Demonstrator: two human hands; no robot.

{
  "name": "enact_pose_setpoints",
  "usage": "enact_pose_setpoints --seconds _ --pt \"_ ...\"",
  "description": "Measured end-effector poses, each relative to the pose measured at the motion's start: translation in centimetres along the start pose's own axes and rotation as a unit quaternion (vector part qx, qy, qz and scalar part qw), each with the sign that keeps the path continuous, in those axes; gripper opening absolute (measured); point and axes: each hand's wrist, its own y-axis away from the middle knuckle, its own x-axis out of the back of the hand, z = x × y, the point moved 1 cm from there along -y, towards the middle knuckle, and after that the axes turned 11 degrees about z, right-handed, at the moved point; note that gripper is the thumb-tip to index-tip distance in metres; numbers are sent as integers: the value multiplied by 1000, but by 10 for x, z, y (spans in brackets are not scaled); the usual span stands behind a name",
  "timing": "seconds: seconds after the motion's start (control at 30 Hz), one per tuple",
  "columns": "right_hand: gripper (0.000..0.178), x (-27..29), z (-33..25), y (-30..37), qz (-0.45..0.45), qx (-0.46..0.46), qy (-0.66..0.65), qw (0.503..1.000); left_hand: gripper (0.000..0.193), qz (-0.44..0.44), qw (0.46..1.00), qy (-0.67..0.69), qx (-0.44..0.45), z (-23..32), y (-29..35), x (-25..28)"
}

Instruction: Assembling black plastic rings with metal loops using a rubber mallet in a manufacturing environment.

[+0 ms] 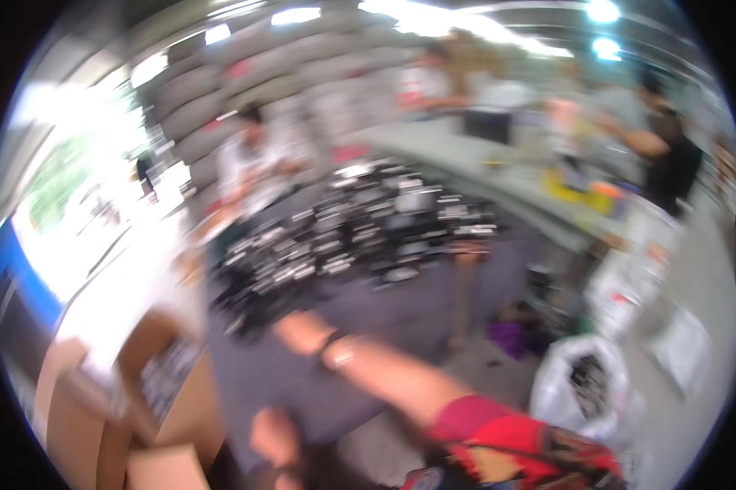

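Lying in a broad heap, small black and silvery pieces [360, 224] are spread over the far part of a dark grey tabletop [376, 322] — too blurred for their kind to be made out. The right hand [303, 333] is held just beside the heap's near edge; whether anything is gripped by its fingers cannot be told. The left hand [274, 437] is held nearer the body — its grip, too, cannot be read. Open cardboard boxes [74, 408] are seen at the left, and a white bag [550, 392] with dark contents [588, 384] at the right. Beyond the heap, a person in a pale top [241, 163] is seen.
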Motion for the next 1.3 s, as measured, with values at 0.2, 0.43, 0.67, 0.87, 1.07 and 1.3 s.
enact_pose_setpoints --seconds 0.2,0.43,0.67,0.87,1.07,1.3 --pt "8 -27 40 8 149 -52 -114 981 23 70 988 84 -107 12 -5 -3" --pt "42 -18 25 21 116 -103 -190 969 23 71 984 90 -135 1 -5 -4" --pt "24 49 12 45 116 -76 -243 960 23 66 984 83 -141 2 -3 -14" --pt "23 114 6 91 154 -82 -399 900 28 73 980 75 -168 8 -1 -13" --pt "21 246 -19 147 280 -56 -366 886 20 -23 998 49 -33 24 -4 -4" --pt "14 307 -19 117 231 -101 -438 863 23 -98 975 198 -5 -9 -37 -12"
